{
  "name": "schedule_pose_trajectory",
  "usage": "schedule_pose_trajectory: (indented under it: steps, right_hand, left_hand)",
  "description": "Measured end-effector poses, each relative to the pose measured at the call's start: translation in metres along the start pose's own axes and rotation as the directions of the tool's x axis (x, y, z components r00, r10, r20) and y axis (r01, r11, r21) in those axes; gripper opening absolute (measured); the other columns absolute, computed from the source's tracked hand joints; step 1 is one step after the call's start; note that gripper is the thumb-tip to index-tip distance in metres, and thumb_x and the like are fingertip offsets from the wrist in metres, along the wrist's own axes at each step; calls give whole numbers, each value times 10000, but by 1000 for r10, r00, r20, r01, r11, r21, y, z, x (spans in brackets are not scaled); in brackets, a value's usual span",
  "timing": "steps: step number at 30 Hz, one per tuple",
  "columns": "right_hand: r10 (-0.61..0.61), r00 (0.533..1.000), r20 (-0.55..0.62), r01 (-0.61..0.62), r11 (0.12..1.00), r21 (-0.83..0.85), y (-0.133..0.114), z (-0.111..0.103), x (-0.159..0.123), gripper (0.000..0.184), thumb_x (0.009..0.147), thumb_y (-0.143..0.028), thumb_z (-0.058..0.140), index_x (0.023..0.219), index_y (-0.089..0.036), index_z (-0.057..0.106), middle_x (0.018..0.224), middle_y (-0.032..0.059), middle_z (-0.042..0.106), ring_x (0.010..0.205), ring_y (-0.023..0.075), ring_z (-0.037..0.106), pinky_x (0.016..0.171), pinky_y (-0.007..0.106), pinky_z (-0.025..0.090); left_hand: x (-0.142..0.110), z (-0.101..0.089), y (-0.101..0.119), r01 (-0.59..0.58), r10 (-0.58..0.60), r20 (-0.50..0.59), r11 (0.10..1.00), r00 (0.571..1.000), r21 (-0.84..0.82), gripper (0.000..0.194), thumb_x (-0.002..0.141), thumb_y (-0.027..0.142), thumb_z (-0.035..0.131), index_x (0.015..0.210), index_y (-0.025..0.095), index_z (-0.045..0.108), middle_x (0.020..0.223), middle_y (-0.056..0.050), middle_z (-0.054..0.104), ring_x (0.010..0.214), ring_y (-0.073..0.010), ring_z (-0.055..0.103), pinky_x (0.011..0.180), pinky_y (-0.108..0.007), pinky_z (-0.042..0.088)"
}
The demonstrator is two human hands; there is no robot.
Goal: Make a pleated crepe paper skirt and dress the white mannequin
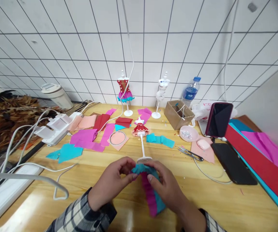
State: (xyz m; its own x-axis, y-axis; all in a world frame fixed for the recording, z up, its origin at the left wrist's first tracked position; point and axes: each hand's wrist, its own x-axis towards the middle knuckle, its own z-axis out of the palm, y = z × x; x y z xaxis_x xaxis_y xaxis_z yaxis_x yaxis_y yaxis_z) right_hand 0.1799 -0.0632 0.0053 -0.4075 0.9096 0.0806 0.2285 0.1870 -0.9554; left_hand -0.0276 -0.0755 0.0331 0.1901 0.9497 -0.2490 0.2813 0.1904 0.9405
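Both hands hold a layered strip of blue and magenta crepe paper [150, 193] low over the table. My left hand [119, 177] pinches its gathered upper end between thumb and fingers. My right hand [164, 183] grips the strip further along, thumb on the near side, and the rest hangs down toward me. Just beyond the fingers is the round base of a small white dress form [142, 146], which wears a red skirt [140, 129] with a pale pink frill. A folded blue paper piece [160, 140] lies to its right.
Behind stand a dressed form [124, 91] and a white form [160, 93]. Thread snips [190, 153], a bead dish [189, 133], a cardboard box [179, 114] and a phone [234, 163] are on the right. Magenta paper [85, 139] and a power strip [61, 129] with cables lie left.
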Motion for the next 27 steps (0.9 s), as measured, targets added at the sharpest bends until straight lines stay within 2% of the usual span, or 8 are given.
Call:
schedule_pose_trajectory:
  steps: [2, 5, 8, 13, 16, 20, 24, 27]
  right_hand:
    - [-146, 988, -45, 143, 988, -54, -1, 0, -1, 445, 860, -285, 605, 1300, -230, 575, 1285, 88, 630, 1182, 245, 573, 1018, 388, 442]
    - [-193, 980, -42, 186, 973, -134, -5, 1, -1, 274, 826, -269, 664, 1097, -240, 682, 1049, 63, 712, 1000, 232, 634, 894, 362, 491]
    - [-80, 995, -66, 71, 990, -125, -7, 2, -1, 76, 813, -227, 663, 860, -233, 724, 813, 30, 711, 785, 200, 644, 732, 326, 486]
    - [114, 993, -11, -110, 978, 174, -5, -1, -1, 133, 834, -278, 642, 935, -206, 689, 786, 23, 691, 697, 165, 621, 644, 284, 474]
    - [139, 990, 33, -143, 940, 310, -3, -1, 0, 226, 869, -348, 623, 1038, -200, 646, 777, 10, 664, 684, 147, 604, 639, 267, 471]
    - [137, 989, 64, -150, 922, 357, -4, 0, -1, 376, 914, -472, 565, 1153, -195, 651, 850, 40, 680, 761, 165, 631, 687, 285, 490]
    - [162, 985, 63, -174, 928, 330, -5, 3, -3, 386, 831, -455, 679, 1090, -169, 671, 860, 49, 678, 792, 182, 640, 716, 300, 499]
    - [184, 982, 46, -187, 903, 386, -5, 6, -2, 348, 838, -461, 660, 1001, -153, 665, 878, 59, 679, 811, 186, 644, 731, 304, 504]
  left_hand:
    - [-2, 2, 6, -50, 52, -9, 981, 999, 188, 121, 780, 264, 712, 869, 197, 662, 771, -10, 669, 734, -167, 595, 697, -280, 460]
    - [-5, 4, 14, -114, 118, 4, 944, 993, 311, 59, 768, 207, 684, 826, 215, 686, 759, -1, 681, 714, -168, 596, 676, -267, 459]
    - [-6, 5, 19, -148, 162, -22, 940, 987, 306, 34, 769, 200, 689, 791, 217, 670, 730, 8, 662, 693, -159, 582, 656, -251, 452]
    - [-7, 3, 21, -205, 206, 14, 961, 978, 184, 72, 816, 187, 621, 746, 198, 633, 760, -10, 658, 725, -155, 613, 685, -251, 485]
    - [-8, 4, 22, -248, 252, 8, 948, 968, 199, 105, 831, 164, 578, 740, 192, 622, 789, -16, 662, 729, -148, 628, 677, -246, 498]
    - [-9, 6, 20, -277, 327, -97, 898, 940, 341, 91, 842, 166, 610, 890, 217, 668, 849, -6, 679, 777, -140, 642, 709, -238, 516]
    - [-9, 8, 17, -370, 449, -79, 812, 890, 451, 137, 839, 125, 616, 910, 228, 671, 890, 0, 688, 830, -133, 651, 767, -233, 521]
    - [-9, 9, 17, -404, 494, -62, 772, 867, 491, 152, 843, 98, 599, 891, 224, 669, 897, -2, 684, 844, -126, 649, 778, -224, 521]
